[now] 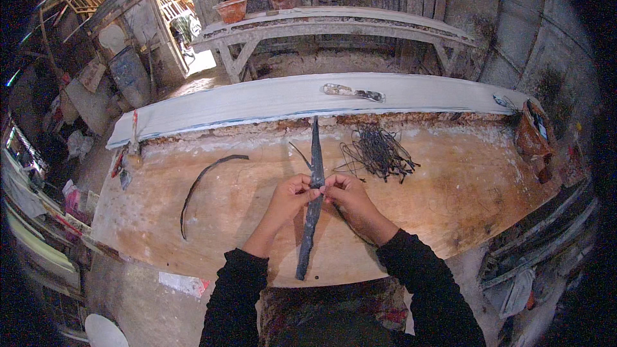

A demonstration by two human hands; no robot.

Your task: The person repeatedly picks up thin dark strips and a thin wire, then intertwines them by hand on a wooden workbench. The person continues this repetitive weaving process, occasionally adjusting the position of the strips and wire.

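We see both hands at work over a wooden table (pixel 450 183), the thumb and fingers of the left hand (pixel 290 198) and the right hand (pixel 350 198) pinching a dark strip (pixel 310 222) near its middle. The strip lies directly between them, its long axis running away from the body, slightly tilted, with the far end leaning right; neither hand is clearly nearer. Beyond the right hand, we find a tangle of black cords (pixel 382 154); well left of the left hand curves a narrow dark band (pixel 198 183).
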